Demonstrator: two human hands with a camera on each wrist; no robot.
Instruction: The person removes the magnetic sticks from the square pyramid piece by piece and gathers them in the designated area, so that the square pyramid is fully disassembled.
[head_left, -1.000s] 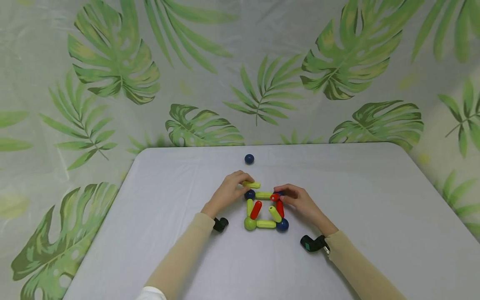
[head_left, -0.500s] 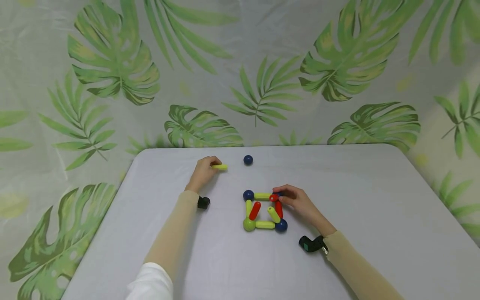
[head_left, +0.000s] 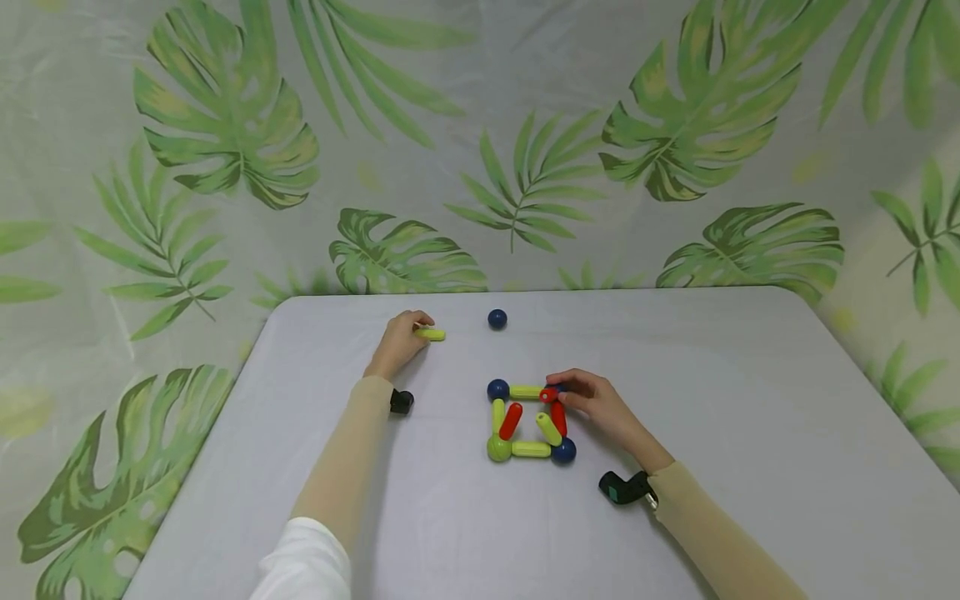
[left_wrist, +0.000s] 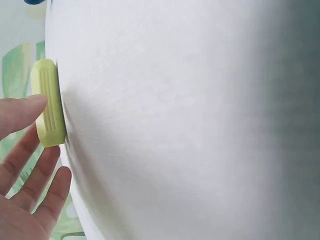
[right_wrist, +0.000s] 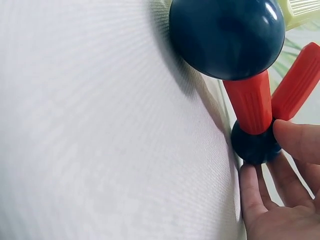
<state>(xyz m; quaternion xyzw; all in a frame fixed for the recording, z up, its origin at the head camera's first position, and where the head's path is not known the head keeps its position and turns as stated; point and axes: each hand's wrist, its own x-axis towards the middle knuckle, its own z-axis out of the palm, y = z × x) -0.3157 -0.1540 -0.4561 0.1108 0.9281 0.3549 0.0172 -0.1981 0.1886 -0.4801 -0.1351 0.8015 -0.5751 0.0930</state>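
Note:
Near the table's back left, my left hand (head_left: 397,345) pinches a yellow-green magnetic rod (head_left: 432,334) low over the cloth; the left wrist view shows the thumb (left_wrist: 24,110) pressed against its side. My right hand (head_left: 602,406) holds the back right dark blue ball (right_wrist: 250,145) of a square frame, thumb on one side and fingers behind. This frame joins balls with yellow-green rods (head_left: 531,449) and one red rod (right_wrist: 252,102). From its corners several more rods stick up at a slant, including a red rod (head_left: 512,422) at the front left green ball (head_left: 498,448).
A loose dark blue ball (head_left: 497,319) lies near the back edge of the white-covered table (head_left: 712,358). Behind the table hangs a leaf-patterned cloth (head_left: 405,167). Each wrist wears a small black camera (head_left: 622,487).
My left hand has carried the yellow-green rod away from the frame, leftward and back, over the last second. The right hand stays at the back right ball.

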